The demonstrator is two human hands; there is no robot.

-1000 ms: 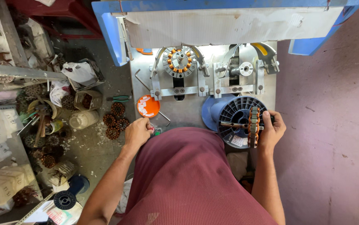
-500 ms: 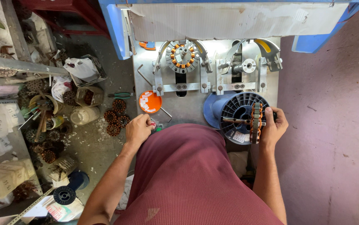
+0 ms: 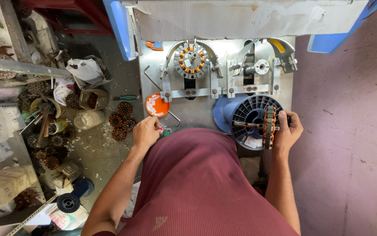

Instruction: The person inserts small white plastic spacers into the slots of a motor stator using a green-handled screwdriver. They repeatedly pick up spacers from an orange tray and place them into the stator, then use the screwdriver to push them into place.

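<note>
My right hand (image 3: 288,130) grips a round motor stator (image 3: 269,126) with copper windings, held on edge over a blue plastic spool (image 3: 245,112). A thin metal shaft runs from the stator across the spool. My left hand (image 3: 146,132) rests at the near edge of the metal work plate (image 3: 197,114), fingers curled over something small that I cannot make out. Just beyond it lies an orange lid (image 3: 157,105) holding small white slips. A second stator (image 3: 191,60) sits clamped in a fixture at the back of the plate.
A second clamp fixture (image 3: 258,67) stands at the back right. The floor at left is cluttered with several wound stators (image 3: 122,116), jars, bags and a dark spool (image 3: 68,203). A pink wall runs along the right.
Both hands stay about where they were. The camera has shifted slightly, so the bench sits a little differently in view.
</note>
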